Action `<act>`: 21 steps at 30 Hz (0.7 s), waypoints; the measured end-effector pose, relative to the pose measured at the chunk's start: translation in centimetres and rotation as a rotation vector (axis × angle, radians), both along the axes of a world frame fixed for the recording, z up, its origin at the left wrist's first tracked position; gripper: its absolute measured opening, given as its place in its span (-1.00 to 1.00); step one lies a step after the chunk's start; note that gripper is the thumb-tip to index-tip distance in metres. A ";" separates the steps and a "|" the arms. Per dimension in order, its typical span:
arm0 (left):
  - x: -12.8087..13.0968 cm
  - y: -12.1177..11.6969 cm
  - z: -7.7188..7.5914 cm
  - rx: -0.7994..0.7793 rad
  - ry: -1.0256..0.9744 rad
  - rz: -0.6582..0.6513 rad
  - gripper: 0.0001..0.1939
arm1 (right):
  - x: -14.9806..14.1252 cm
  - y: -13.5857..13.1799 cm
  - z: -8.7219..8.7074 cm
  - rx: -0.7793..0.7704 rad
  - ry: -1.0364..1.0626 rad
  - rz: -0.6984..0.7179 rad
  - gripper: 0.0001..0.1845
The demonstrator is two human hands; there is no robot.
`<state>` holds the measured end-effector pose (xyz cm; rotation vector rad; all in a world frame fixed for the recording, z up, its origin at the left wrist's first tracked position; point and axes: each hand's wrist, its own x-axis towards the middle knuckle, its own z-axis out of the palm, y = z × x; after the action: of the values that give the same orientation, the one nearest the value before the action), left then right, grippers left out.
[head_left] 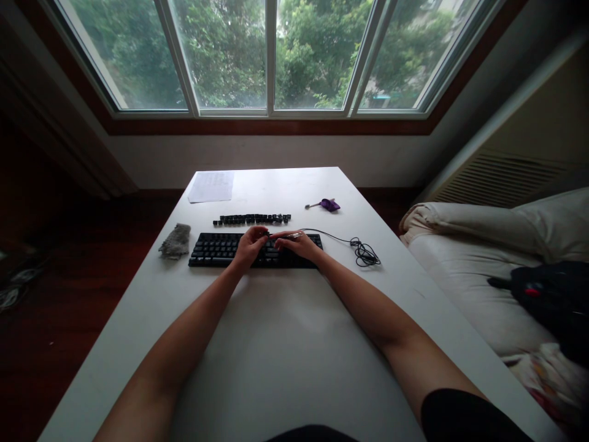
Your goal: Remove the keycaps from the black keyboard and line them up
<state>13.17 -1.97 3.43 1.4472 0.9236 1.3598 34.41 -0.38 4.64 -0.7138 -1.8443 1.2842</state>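
Note:
A black keyboard (216, 248) lies across the white table, with both hands over its middle and right part. My left hand (250, 245) is closed in a pinch at a small dark piece that looks like a keycap (267, 233). My right hand (301, 244) is closed around a slim tool with shiny metal wires (294, 236), whose other end points toward the left fingertips. Several loose black keycaps (252, 218) stand in rows behind the keyboard. The fingers hide part of the keys beneath them.
A grey cloth (175, 241) lies left of the keyboard. The coiled black cable (365, 253) is at its right. Farther back are a paper sheet (211, 186) and a purple object (329, 205) beside a small brush-like stick (313, 205). A pale sofa (453, 264) stands right of the table.

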 end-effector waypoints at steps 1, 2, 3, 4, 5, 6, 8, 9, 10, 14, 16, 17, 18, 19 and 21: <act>0.0 0.0 -0.1 -0.002 -0.006 0.007 -0.72 | 0.0 0.0 0.0 -0.004 0.003 0.007 -0.55; 0.0 0.1 -0.1 -0.003 -0.009 0.011 -0.72 | 0.0 0.0 0.1 -0.006 0.006 0.014 -0.55; 0.0 0.1 -0.2 -0.004 -0.008 0.015 -0.72 | 0.0 0.0 0.1 -0.008 0.007 0.021 -0.56; 0.0 0.1 -0.3 -0.004 -0.005 0.019 -0.72 | 0.0 0.0 0.1 -0.010 0.009 0.027 -0.56; 0.0 0.1 -0.4 -0.003 -0.001 0.024 -0.72 | 0.0 0.0 0.1 -0.012 0.010 0.030 -0.56; 0.0 0.2 -0.4 -0.001 0.005 0.027 -0.72 | 0.0 0.0 0.1 -0.014 0.010 0.031 -0.56; 0.0 0.2 -0.5 0.004 0.023 0.029 -0.72 | 0.0 0.0 0.0 -0.017 0.014 0.028 -0.56; -0.1 0.2 -0.5 0.006 0.031 0.030 -0.72 | 0.0 0.0 0.0 -0.016 0.014 0.027 -0.56; -0.1 0.2 -0.5 0.006 0.037 0.032 -0.72 | -0.1 0.1 0.0 -0.014 0.013 0.026 -0.56; -0.1 0.1 -0.4 -0.005 0.044 0.034 -0.74 | 0.0 0.1 -0.1 0.002 -0.006 0.021 -0.56; -0.1 0.0 -0.3 -0.012 0.037 0.030 -0.75 | 0.0 0.1 -0.1 0.008 -0.016 0.014 -0.56; -0.1 0.0 -0.2 -0.015 0.029 0.026 -0.76 | 0.1 0.1 -0.1 0.011 -0.022 0.013 -0.56; -0.1 0.0 -0.2 -0.019 0.019 0.022 -0.76 | 0.1 0.1 0.0 0.014 -0.025 0.012 -0.56; -0.1 0.0 -0.2 -0.022 0.011 0.016 -0.76 | 0.1 0.1 0.0 0.018 -0.027 0.010 -0.56; -0.1 0.1 -0.2 -0.026 -0.001 0.005 -0.77 | 0.1 0.1 0.0 0.023 -0.027 0.009 -0.56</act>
<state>13.03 -1.89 3.19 1.4255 0.9419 1.3466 34.48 -0.30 4.65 -0.7143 -1.8835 1.2624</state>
